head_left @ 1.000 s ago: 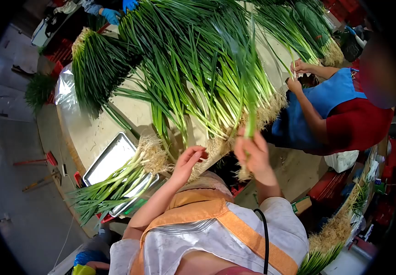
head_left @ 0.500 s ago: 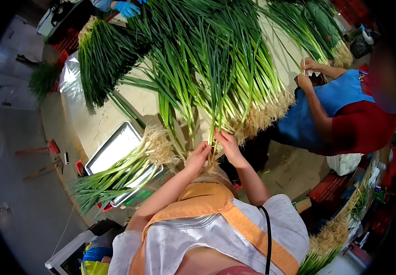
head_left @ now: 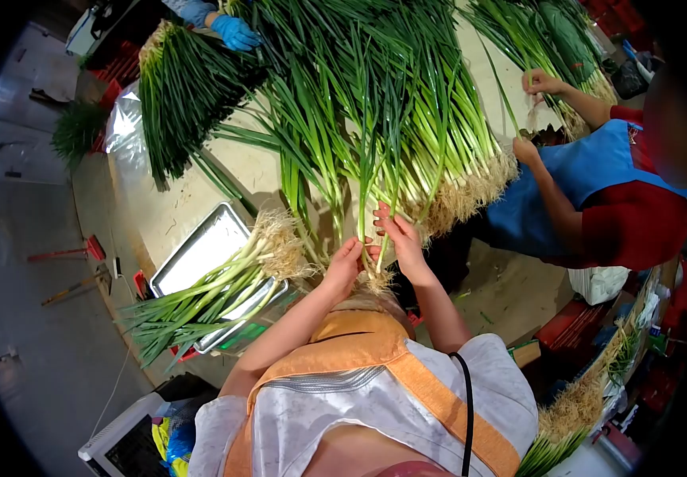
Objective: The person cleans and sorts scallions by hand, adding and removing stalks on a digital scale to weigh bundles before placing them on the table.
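My left hand [head_left: 344, 265] pinches the white lower stem of a green onion [head_left: 365, 208], just above its roots. Beside it, my right hand [head_left: 401, 248] has its fingers around another green onion stem, partly hidden by the fingers. The roots hang below both hands, close to my orange apron [head_left: 351, 343]. Right in front lies a large pile of green onions [head_left: 447, 151], leaves pointing away and roots toward me. To my left, a bunch of green onions [head_left: 236, 274] lies across a metal tray [head_left: 188, 254], its roots near my left hand.
At the right, a co-worker in a blue apron [head_left: 550, 191] handles green onion stalks. Another person's blue-gloved hand [head_left: 234, 32] is at the far side, near a dark green bunch [head_left: 188, 103]. More rooted onions [head_left: 570, 409] lie behind at lower right.
The stems between my hands have separated, and my right hand's fingers have spread a little upward. The co-worker's hands have moved apart. The blue-gloved hand has come nearer the pile.
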A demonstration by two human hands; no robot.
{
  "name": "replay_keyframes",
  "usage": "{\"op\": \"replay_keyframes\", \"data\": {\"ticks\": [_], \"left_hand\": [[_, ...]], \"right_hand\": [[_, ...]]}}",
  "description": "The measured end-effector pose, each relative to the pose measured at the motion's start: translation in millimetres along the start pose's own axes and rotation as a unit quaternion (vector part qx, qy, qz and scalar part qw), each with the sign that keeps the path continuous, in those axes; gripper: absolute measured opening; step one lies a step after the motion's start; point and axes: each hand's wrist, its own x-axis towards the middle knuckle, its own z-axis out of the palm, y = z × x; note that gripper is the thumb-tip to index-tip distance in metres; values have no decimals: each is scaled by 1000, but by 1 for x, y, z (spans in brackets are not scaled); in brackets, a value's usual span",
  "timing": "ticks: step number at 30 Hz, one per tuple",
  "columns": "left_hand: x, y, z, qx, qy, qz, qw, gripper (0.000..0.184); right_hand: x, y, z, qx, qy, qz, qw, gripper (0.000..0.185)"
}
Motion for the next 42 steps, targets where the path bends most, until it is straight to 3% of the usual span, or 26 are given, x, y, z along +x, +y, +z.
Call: {"op": "replay_keyframes", "data": {"ticks": [3, 6, 8, 9, 11, 13, 15, 16, 19, 20, 21, 23, 24, 25, 26, 28, 31, 32, 35, 36, 38, 39, 42], "left_hand": [[1, -3, -2, -25, 15, -6, 1000, 24], [-3, 1, 8, 81, 72, 26, 994, 21], [-9, 25, 9, 90, 45, 65, 993, 20], [-16, 42, 11, 94, 31, 83, 992, 20], [-37, 90, 35, 80, 150, 135, 976, 16], [-50, 125, 37, 53, 92, 223, 969, 15], [-62, 142, 37, 33, 36, 325, 944, 16], [-66, 146, 43, 10, 10, 344, 939, 14], [-58, 129, 23, 42, 57, 295, 953, 15], [-54, 118, 14, 30, 78, 266, 960, 15], [-55, 113, 13, 29, 121, 243, 962, 15], [-58, 102, 14, 27, 206, 199, 958, 16], [-60, 99, 9, 7, 208, 187, 960, 16], [-61, 97, 3, 0, 193, 185, 964, 17], [-63, 95, -3, -7, 179, 182, 967, 17], [-66, 92, -7, -10, 178, 174, 969, 18], [-67, 93, -6, 1, 193, 171, 966, 20], [-69, 95, -8, 3, 186, 177, 967, 20], [-78, 102, -2, -5, 204, 213, 955, 19], [-80, 105, 1, -9, 215, 229, 949, 19], [-67, 96, -26, -23, 164, 228, 959, 17], [-63, 91, -36, -29, 140, 226, 964, 16], [-51, 98, 4, 98, 163, 138, 972, 15]], "right_hand": [[3, 5, 2, -51, -4, -29, 998, 39], [7, 8, 1, -128, -32, -48, 990, 37], [17, 9, -10, -148, -46, -66, 986, 38], [27, 5, -21, -225, 12, -91, 970, 41], [51, -12, -48, -371, 127, -133, 910, 48], [72, -42, -65, -484, 257, -32, 836, 60], [95, -38, -91, -631, 288, -51, 719, 59], [101, -39, -92, -667, 267, -2, 696, 58], [113, -35, -70, -697, 170, -28, 696, 59], [114, -34, -60, -721, 91, -56, 685, 64], [108, -28, -60, -715, -20, -147, 684, 62], [101, -63, -48, -690, 23, -140, 710, 58], [110, -112, -46, -636, 11, 36, 771, 58], [133, -80, -85, -575, 163, -91, 796, 56], [138, -94, -103, -549, 217, -68, 805, 51], [174, -72, -168, -644, 271, -67, 712, 43], [183, -72, -190, -648, 240, 68, 720, 41], [184, -63, -194, -683, 247, -19, 687, 37], [173, -77, -182, -558, 251, -135, 779, 37], [158, -97, -163, -439, 201, -63, 873, 31], [114, -118, -95, -229, 171, -55, 957, 24], [118, -89, -93, -199, 153, -3, 968, 25], [61, -89, -17, -169, -71, 35, 982, 20]]}}
